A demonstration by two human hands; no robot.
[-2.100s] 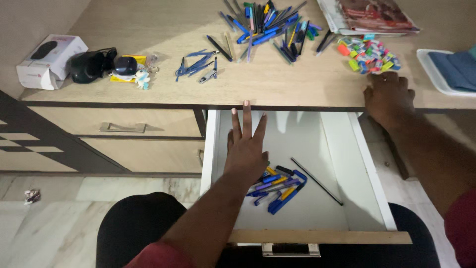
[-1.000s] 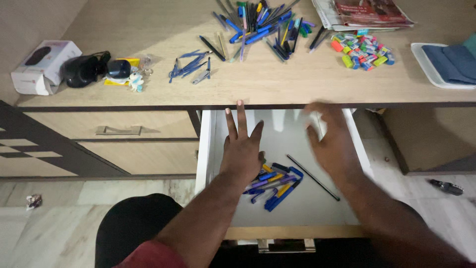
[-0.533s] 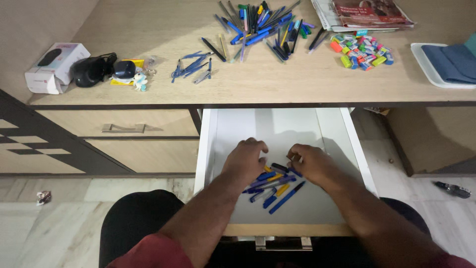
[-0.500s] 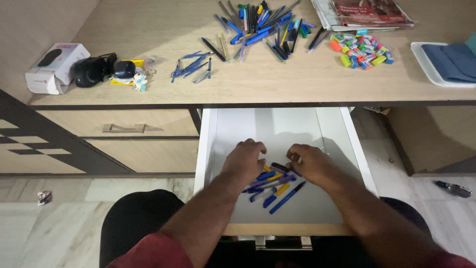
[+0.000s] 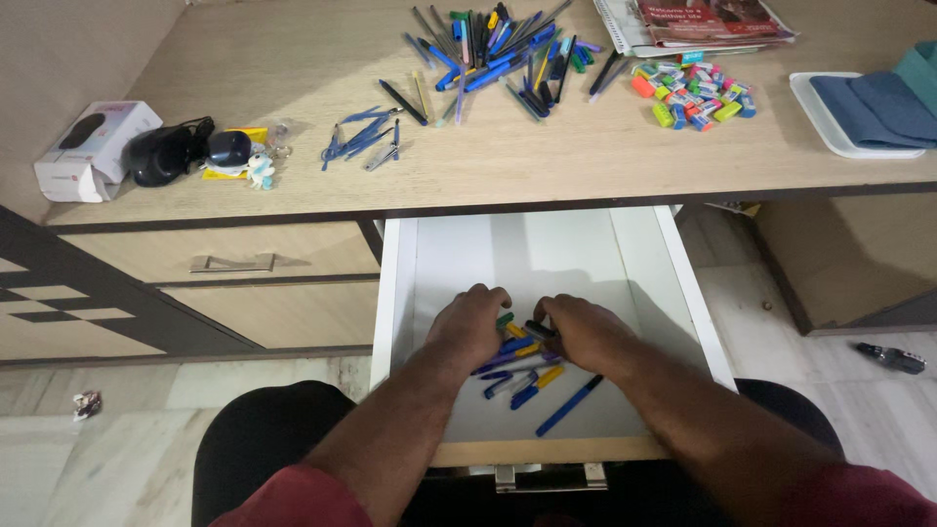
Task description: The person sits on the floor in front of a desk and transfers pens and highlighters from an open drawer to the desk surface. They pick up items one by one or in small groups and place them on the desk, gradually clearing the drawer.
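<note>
From my feed, the desk (image 5: 293, 59) has its white drawer (image 5: 547, 254) pulled open. Inside sits a small heap of blue, yellow and purple pens (image 5: 522, 366). My left hand (image 5: 468, 327) and right hand (image 5: 581, 332) both curl over it, grips closing on pens. One blue pen (image 5: 569, 405) lies apart.

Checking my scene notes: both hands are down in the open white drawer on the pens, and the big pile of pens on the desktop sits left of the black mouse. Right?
Not quite. The head view shows the big pile of pens to the right of the black mouse, not left. The rest holds: the left hand and right hand are both in the open white drawer, on the loose pens there.
</note>
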